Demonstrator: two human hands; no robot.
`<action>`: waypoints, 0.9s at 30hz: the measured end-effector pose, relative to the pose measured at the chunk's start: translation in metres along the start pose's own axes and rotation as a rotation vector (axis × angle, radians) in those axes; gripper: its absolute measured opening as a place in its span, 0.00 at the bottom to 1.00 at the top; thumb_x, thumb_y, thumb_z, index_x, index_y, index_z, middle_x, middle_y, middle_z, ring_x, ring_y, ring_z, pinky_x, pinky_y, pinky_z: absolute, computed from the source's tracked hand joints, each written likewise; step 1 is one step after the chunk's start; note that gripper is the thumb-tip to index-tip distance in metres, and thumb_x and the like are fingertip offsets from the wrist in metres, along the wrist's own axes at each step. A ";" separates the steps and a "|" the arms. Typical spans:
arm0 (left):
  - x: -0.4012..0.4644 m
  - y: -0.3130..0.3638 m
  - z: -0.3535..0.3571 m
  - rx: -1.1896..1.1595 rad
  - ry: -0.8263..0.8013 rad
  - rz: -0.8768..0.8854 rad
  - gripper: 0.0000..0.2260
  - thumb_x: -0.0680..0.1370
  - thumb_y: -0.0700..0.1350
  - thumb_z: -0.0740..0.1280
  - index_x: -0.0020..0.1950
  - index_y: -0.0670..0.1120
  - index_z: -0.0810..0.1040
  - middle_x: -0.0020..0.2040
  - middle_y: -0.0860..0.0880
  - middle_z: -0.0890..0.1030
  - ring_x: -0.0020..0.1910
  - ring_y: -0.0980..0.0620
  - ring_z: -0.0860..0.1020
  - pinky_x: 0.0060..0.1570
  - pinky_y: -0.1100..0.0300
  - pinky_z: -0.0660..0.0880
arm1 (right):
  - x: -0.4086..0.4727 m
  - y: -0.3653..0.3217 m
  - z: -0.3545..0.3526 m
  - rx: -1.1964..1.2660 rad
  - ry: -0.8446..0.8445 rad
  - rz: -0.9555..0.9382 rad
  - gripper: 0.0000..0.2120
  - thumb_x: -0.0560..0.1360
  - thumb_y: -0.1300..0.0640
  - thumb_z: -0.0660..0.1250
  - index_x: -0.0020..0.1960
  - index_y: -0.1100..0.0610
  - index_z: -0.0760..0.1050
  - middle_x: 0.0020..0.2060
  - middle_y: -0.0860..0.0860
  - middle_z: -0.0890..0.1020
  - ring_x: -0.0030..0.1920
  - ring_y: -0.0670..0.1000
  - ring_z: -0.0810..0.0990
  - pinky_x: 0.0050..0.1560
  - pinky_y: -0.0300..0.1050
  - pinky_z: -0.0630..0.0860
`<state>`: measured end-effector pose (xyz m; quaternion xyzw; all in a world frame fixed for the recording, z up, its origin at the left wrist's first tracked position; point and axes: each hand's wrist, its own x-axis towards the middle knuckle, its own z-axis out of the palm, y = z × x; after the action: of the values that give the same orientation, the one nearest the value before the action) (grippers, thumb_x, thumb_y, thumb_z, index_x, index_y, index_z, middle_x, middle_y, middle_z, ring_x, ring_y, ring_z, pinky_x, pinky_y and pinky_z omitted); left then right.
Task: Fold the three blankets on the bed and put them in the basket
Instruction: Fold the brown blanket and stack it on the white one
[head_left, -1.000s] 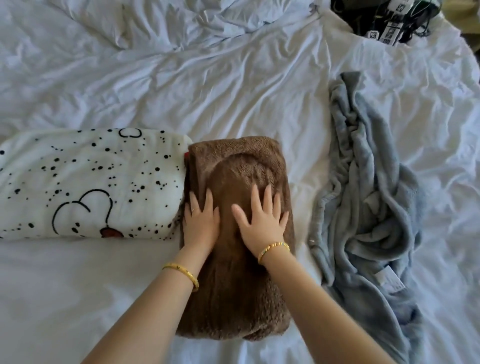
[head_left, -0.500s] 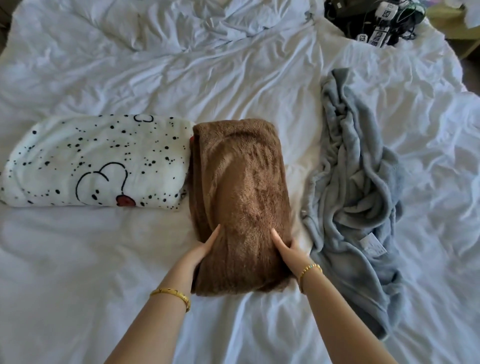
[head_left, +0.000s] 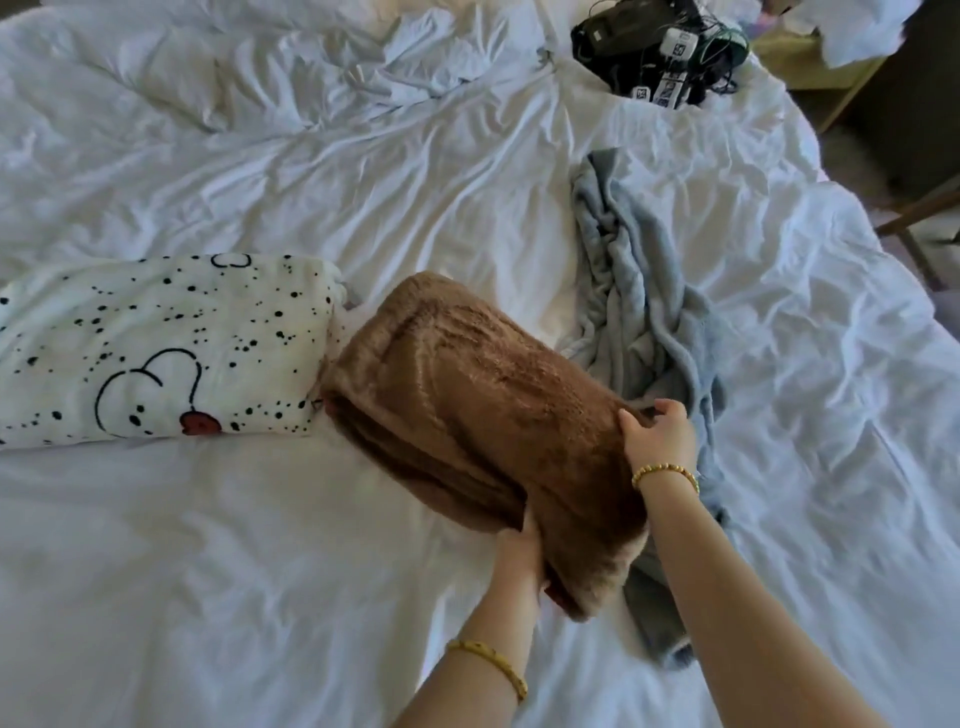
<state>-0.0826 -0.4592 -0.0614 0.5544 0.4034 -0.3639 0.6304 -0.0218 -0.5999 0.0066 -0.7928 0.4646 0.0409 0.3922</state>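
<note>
A folded brown fleece blanket (head_left: 467, 410) sits in the middle of the bed, turned at an angle with its near end raised. My left hand (head_left: 519, 551) grips its near left edge from below, fingers hidden under the fabric. My right hand (head_left: 657, 436) holds its right edge, thumb on top. A folded white blanket with black dots and a cartoon print (head_left: 156, 348) lies to the left, touching the brown one. A grey-blue blanket (head_left: 639, 291) lies crumpled and unfolded to the right, partly under the brown one. No basket is in view.
The bed (head_left: 260, 545) is covered in a wrinkled white sheet. A pile of black gear with cables and labels (head_left: 660, 47) lies at the bed's far right corner. A wooden table and chair legs (head_left: 914, 208) stand beyond the right edge.
Both hands went from pressing flat on top of the brown blanket to its sides. They now hold it, and it has turned clockwise with its near end lifted off the sheet.
</note>
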 end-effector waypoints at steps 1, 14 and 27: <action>-0.006 0.001 0.000 0.167 0.052 0.011 0.28 0.79 0.56 0.60 0.69 0.35 0.65 0.64 0.37 0.74 0.60 0.38 0.75 0.56 0.52 0.74 | -0.003 0.008 -0.003 -0.035 0.002 0.031 0.29 0.75 0.45 0.64 0.70 0.59 0.61 0.68 0.59 0.68 0.68 0.61 0.66 0.68 0.55 0.64; 0.039 0.155 -0.031 1.939 0.070 1.345 0.25 0.82 0.47 0.52 0.77 0.47 0.47 0.78 0.48 0.50 0.77 0.49 0.45 0.75 0.48 0.48 | -0.087 -0.035 0.086 -0.392 0.120 -0.688 0.29 0.74 0.59 0.42 0.76 0.57 0.52 0.76 0.53 0.54 0.76 0.54 0.47 0.72 0.53 0.40; 0.148 0.209 -0.041 1.732 0.307 1.404 0.24 0.79 0.59 0.47 0.75 0.58 0.54 0.78 0.48 0.52 0.76 0.47 0.48 0.72 0.44 0.39 | -0.004 0.021 0.121 -0.596 0.263 -0.413 0.27 0.77 0.42 0.55 0.74 0.49 0.59 0.75 0.56 0.56 0.74 0.64 0.48 0.71 0.60 0.37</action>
<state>0.1631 -0.3954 -0.1139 0.9486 -0.3135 -0.0136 0.0416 -0.0042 -0.5232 -0.0873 -0.9475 0.3092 -0.0079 0.0815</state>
